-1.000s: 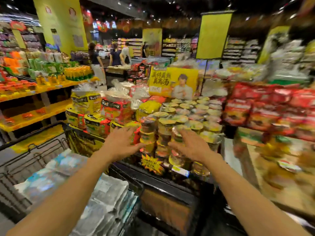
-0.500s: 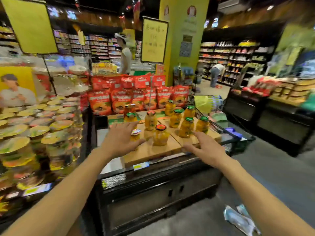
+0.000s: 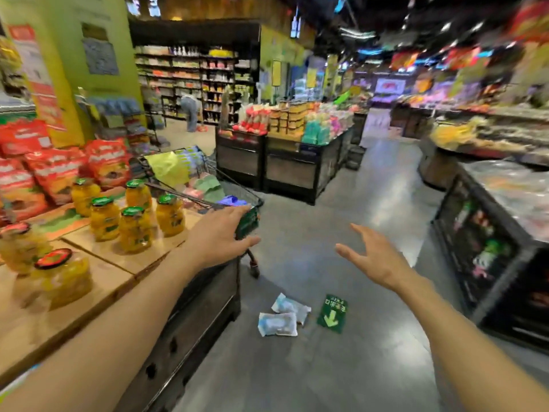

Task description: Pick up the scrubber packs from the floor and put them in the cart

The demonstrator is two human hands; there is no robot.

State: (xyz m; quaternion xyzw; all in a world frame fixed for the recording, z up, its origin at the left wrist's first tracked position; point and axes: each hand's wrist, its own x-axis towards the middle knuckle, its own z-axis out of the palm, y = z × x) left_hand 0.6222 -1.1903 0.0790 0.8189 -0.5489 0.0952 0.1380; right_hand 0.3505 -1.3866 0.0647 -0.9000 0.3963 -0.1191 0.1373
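Pale-blue scrubber packs [image 3: 282, 318] lay overlapped on the floor [image 3: 341, 367]; left hand [image 3: 218, 236] and right hand [image 3: 371, 257] hovered with fingers spread, empty, so best crouch and grip both packs together.

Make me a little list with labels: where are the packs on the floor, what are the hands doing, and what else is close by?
scrubber packs: two pale blue packs lying on the grey floor, overlapping
left hand: open, fingers out, holding nothing
right hand: open, above the floor, holding nothing
cart: ahead beside the shelf, already holding goods
floor sticker: green arrow right of the packs
jars: yellow fruit jars on the left display
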